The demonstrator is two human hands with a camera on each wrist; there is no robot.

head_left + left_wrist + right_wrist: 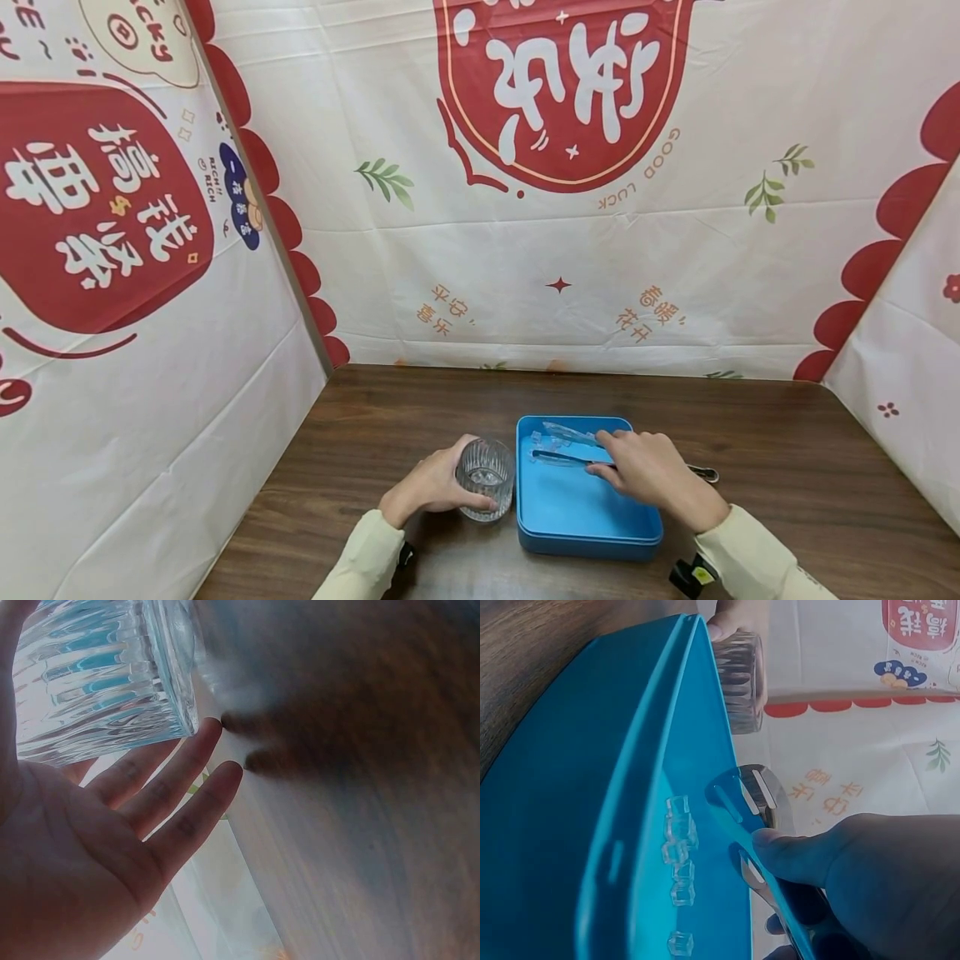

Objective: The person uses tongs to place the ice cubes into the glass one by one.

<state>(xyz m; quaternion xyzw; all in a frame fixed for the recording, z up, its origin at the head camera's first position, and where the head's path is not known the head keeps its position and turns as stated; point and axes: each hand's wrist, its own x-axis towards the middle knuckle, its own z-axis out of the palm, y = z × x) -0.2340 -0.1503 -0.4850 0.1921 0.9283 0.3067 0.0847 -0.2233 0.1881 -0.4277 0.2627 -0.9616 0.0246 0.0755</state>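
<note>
My left hand [429, 483] grips a clear ribbed drinking glass [486, 477], thumb on its near side and fingers behind it. The glass stands upright just left of a shallow blue box [585, 512]. In the left wrist view, the lower fingertips reach down close to the tabletop beside the glass base. My right hand [651, 468] holds metal tongs [557, 456] over the box, thumb along one arm, their tips spread apart and pointing left. Several small clear cubes [679, 829] lie inside the box, below the tongs' tips in the right wrist view.
The dark wooden table [405, 400] carries the glass and the box. White printed cloth [562, 250] hangs behind the table, with more cloth along the left and right sides. A dark wrist device [690, 575] sits at the right sleeve.
</note>
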